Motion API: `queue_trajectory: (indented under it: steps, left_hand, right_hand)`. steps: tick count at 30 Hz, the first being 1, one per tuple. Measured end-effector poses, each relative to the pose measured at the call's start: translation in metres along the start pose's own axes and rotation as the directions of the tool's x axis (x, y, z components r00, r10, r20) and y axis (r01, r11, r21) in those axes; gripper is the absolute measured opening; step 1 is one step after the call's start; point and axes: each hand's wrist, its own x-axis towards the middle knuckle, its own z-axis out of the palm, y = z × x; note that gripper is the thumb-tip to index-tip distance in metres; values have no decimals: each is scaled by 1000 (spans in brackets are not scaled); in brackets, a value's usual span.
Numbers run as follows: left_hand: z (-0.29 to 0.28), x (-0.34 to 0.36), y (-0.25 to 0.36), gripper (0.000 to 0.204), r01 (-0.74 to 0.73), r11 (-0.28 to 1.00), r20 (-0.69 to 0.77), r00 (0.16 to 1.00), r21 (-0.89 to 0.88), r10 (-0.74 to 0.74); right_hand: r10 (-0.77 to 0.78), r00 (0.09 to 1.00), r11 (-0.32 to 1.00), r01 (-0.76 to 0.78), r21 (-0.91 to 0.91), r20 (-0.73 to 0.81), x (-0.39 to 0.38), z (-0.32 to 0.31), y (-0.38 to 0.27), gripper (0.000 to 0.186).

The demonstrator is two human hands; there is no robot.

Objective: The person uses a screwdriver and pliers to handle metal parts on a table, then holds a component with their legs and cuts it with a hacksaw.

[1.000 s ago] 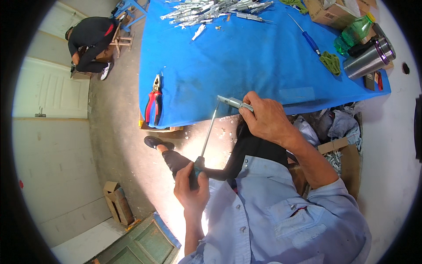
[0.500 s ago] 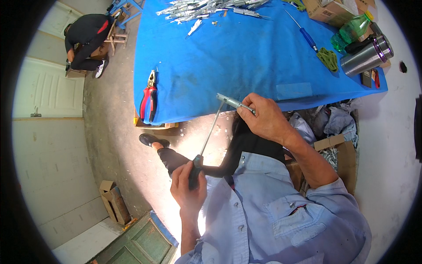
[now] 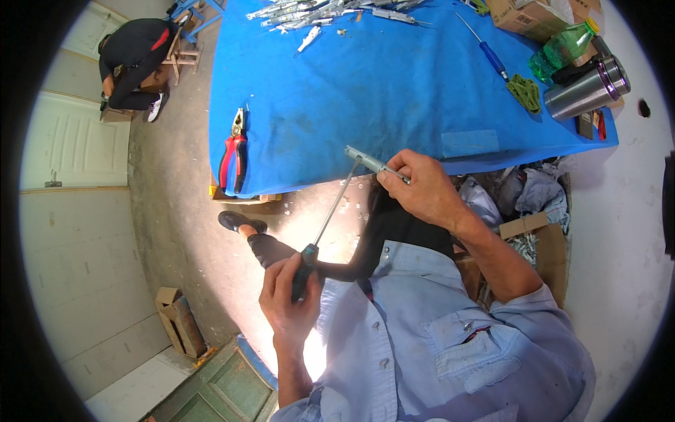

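Observation:
My left hand [image 3: 285, 302] is wrapped round the dark handle of a screwdriver [image 3: 334, 209], whose long thin shaft slants up and away to the right. The screwdriver's tip meets the side of a slim silvery metal cylinder [image 3: 365, 160], near its far end. My right hand [image 3: 425, 190] pinches that cylinder at its near end, above the table's front edge. Whether the tip sits in a slot or only touches the surface is too small to tell. On the blue-covered table [image 3: 337, 91], red-and-black pliers [image 3: 234, 156] lie to the left.
Several similar metal pieces [image 3: 316, 15] are heaped at the far edge. At the right are a blue-handled screwdriver [image 3: 492, 60], a green cloth [image 3: 524, 95], a steel flask [image 3: 580, 95] and a green bottle [image 3: 562, 56]. A person [image 3: 137, 63] sits bent over at far left.
My left hand has shifted slightly left with the screwdriver, tilting its shaft a little more. The tip stays against the cylinder, and my right hand has hardly moved.

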Motion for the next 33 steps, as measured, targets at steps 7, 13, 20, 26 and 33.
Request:
queue_trajectory:
  steps: [7, 13, 20, 26, 33]
  left_hand:
    - [-1, 9, -2, 40, 62, 995, 43, 997, -82, -58]
    - [1, 7, -4, 40, 64, 996, 55, 997, -68, -61]
    - [-8, 14, 2, 44, 25, 999, 96, 995, 26, -27]
    - [7, 9, -11, 45, -2, 999, 131, 991, 40, -4]
    - [9, 9, -13, 46, 51, 999, 135, 989, 7, -51]
  right_hand:
    - [-21, 1000, 999, 20, 25, 20, 1, 0, 5, 32]
    - [-10, 999, 1000, 9, 23, 51, 1, -3, 1, 30]
    - [-24, 995, 1000, 24, -4, 94, 2, -9, -1, 28]
    - [-42, 995, 999, 40, 18, 90, 3, -9, 3, 29]
    - [-12, 999, 995, 7, 96, 47, 2, -4, 7, 34]
